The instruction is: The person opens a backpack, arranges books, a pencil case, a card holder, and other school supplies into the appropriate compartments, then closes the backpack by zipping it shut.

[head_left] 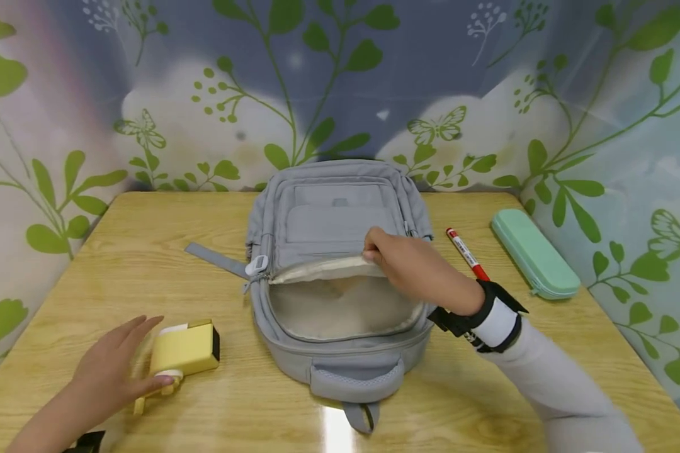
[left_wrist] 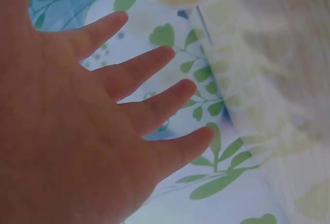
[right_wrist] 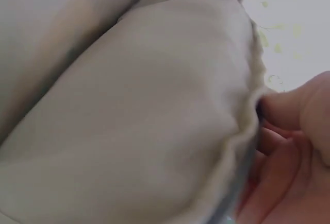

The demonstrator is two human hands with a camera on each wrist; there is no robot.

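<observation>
Leaf-print backdrop (head_left: 328, 82) rises behind a wooden surface (head_left: 147, 251), and the head view shows the grey backpack (head_left: 337, 223) lying there, pocket (head_left: 334, 314) gaping: the right hand (head_left: 422, 267) pinches its flap (head_left: 317, 269), the left hand (head_left: 107, 362) sits beside a yellow box (head_left: 181, 349) (dark-ended, that one). Left wrist view: grip loose, fingers (left_wrist: 139, 68) spread wide. Right wrist view: grip clasping the pale-lined flap.
</observation>
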